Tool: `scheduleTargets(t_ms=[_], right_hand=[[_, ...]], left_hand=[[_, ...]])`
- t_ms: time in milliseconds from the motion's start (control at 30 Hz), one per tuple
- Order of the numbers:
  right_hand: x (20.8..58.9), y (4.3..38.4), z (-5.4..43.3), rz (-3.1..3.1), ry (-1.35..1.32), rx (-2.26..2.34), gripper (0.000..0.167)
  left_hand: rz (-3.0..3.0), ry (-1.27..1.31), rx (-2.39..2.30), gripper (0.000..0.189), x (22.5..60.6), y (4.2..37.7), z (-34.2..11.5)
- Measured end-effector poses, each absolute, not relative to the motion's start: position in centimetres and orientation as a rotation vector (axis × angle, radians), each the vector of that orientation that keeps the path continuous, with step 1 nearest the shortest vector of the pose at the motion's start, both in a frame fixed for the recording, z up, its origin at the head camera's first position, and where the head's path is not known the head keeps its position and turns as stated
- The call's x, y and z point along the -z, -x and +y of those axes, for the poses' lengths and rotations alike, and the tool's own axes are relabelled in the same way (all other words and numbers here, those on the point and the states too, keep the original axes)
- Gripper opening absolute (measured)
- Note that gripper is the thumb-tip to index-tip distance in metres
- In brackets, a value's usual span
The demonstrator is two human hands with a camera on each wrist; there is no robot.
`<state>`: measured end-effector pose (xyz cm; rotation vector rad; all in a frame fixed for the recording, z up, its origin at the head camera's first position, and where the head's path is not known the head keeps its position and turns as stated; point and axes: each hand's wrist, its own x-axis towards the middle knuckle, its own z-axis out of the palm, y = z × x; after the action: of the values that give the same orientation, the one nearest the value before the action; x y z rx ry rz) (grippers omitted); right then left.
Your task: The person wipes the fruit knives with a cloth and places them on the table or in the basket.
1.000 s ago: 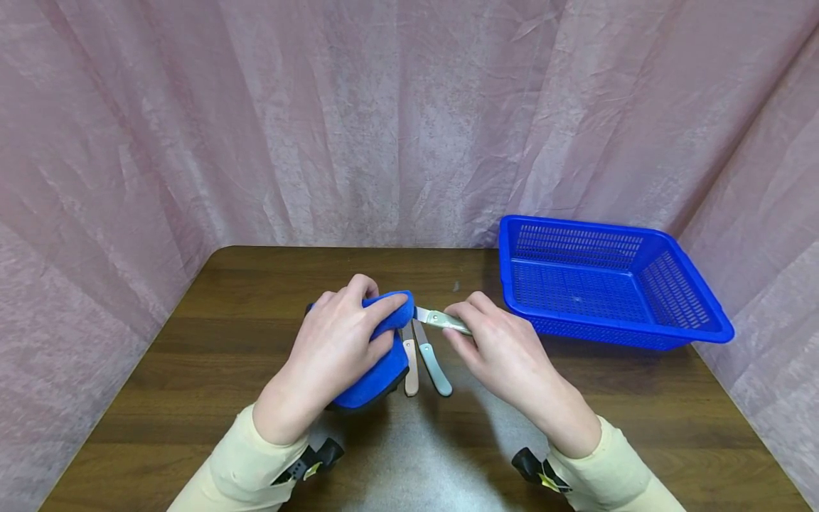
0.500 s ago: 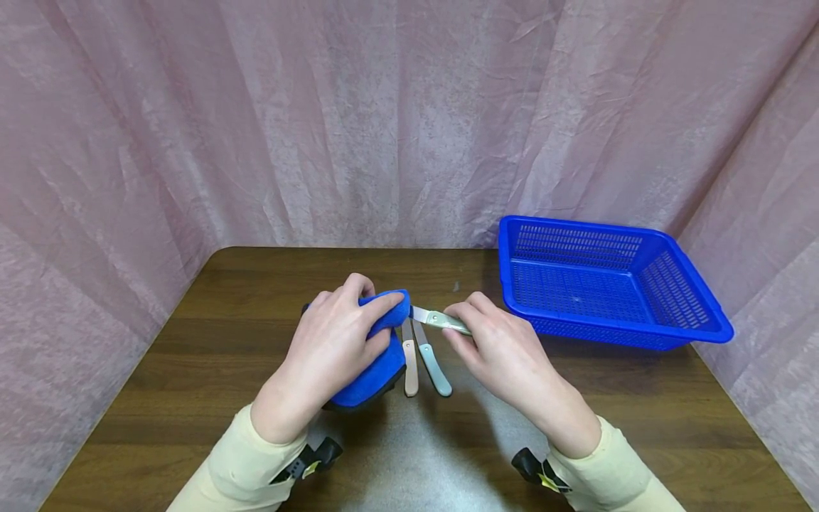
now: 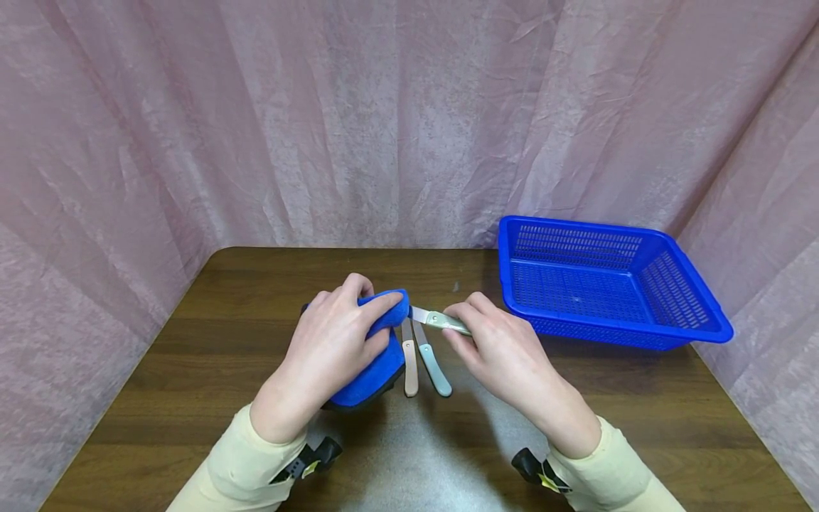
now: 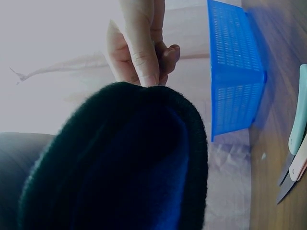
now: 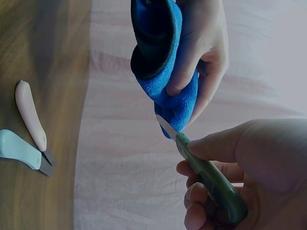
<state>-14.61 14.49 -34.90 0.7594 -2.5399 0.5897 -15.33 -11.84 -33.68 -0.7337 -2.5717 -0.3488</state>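
Note:
My left hand (image 3: pixel 335 348) grips a blue cloth (image 3: pixel 371 377) with a dark edge, folded between thumb and fingers. In my right hand (image 3: pixel 499 348) is a knife with a green handle (image 5: pixel 211 179), pinched between the thumb and curled fingers. Its blade (image 3: pixel 419 314) points left, and its tip end lies against the folded cloth, partly covered by it. Below the blade, on the table, lie a knife with a pale pink handle (image 3: pixel 411 370) and a knife with a light teal handle (image 3: pixel 436 371). Their blades point away from me, close together near the cloth.
A blue plastic basket (image 3: pixel 614 331) with slotted sides stands at the back right of the brown wooden table (image 3: pixel 211 355). Pink curtains (image 3: pixel 397 128) hang behind and on both sides. Each wrist wears a small black camera on a strap.
My left hand and the cloth have shifted slightly left, so a little more of the green-handled knife's blade shows. The right hand and the knives on the table have stayed put.

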Motion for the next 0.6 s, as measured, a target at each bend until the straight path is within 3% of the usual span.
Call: scheduleTargets(t_ms=[600], right_hand=[[34.71, 14.53, 14.62, -2.548, -0.754, -0.596, 0.015]], left_hand=[[-2.605, 0.665, 0.390, 0.047, 33.55, 15.74, -12.60]])
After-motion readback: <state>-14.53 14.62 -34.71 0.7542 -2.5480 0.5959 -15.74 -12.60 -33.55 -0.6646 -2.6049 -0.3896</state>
